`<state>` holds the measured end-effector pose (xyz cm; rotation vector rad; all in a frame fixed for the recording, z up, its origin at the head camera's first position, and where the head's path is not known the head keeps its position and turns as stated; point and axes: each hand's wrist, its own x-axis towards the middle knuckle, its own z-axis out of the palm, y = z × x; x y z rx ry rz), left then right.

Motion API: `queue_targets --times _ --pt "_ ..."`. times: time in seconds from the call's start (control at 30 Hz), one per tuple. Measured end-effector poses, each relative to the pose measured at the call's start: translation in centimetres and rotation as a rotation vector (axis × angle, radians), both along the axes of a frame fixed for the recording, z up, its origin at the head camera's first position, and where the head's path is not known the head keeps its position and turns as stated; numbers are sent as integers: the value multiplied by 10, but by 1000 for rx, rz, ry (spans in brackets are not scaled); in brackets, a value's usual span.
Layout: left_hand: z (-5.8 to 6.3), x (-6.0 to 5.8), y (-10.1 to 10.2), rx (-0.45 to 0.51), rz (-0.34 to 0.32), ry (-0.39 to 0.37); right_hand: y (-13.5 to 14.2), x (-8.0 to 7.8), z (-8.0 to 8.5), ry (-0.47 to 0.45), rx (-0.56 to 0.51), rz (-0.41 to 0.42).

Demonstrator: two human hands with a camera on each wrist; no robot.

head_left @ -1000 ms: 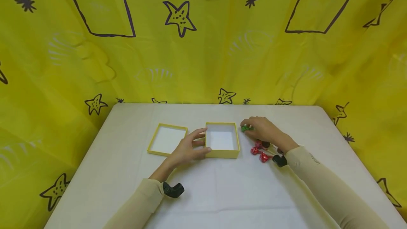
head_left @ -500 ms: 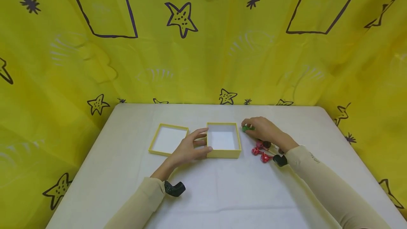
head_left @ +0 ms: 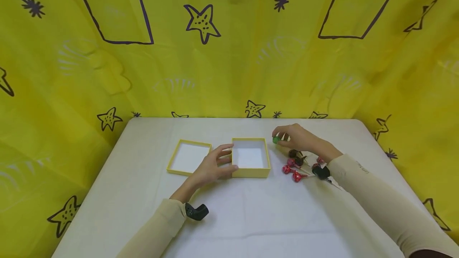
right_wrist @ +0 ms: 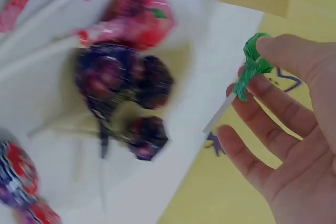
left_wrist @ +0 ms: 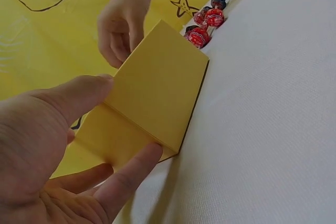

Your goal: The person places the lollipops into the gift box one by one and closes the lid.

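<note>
My left hand rests against the left side and near corner of a yellow box with a white inside. In the left wrist view its thumb and outstretched fingers touch the box walls. Beyond the box's far right corner, my right hand pinches a green-wrapped lollipop between thumb and fingers. Its white stick hangs free below. Nearer me on the table lie red lollipops and dark-wrapped lollipops, several in all, partly under the right wrist.
A shallow yellow-rimmed lid lies left of the box, its white inside facing up. Everything stands on a white-covered table. Behind it hangs a yellow curtain with starfish drawings. Each wrist wears a black camera.
My right hand has lifted slightly and moved away from me with the green lollipop, uncovering the dark lollipops beneath. The left hand and box stay put.
</note>
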<state>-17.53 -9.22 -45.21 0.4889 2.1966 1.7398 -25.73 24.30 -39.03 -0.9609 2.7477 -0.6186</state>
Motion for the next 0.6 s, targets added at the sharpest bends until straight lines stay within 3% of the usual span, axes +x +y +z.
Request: queue_targets --times 0.2,0.4,0.6 --pt "-1 1 0 38 4 -39 3 -3 20 -63 -48 -9" --pt "0 1 -1 18 10 -20 -1 -1 40 -89 -100 21" --pt "-2 1 0 47 14 -53 -9 1 56 -108 -142 53"
